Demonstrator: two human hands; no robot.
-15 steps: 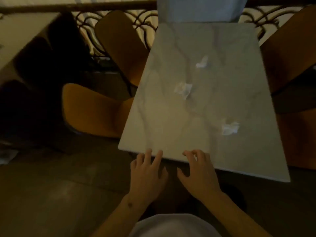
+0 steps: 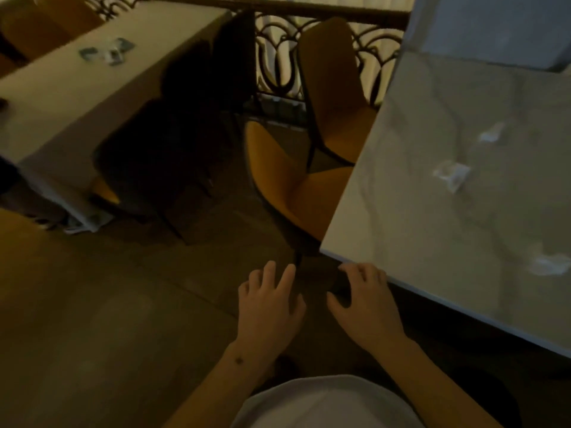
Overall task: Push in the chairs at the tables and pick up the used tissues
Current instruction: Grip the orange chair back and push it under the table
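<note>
Beside the marble table point(image 2: 401, 211) corner, left hand point(image 2: 268, 307) and right hand point(image 2: 366, 307) hover spread (holding nothing).

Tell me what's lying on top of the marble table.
Three crumpled tissues lie on the marble table: one far, one middle, one near. The frame cuts off the table's right side.

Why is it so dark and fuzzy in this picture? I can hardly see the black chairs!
Head view: the room is dim, so the dark chairs melt into shadow. The tissues on the marble table are smeared by blur. The wide lens bends the table edges. Both hands show clearest.
</note>
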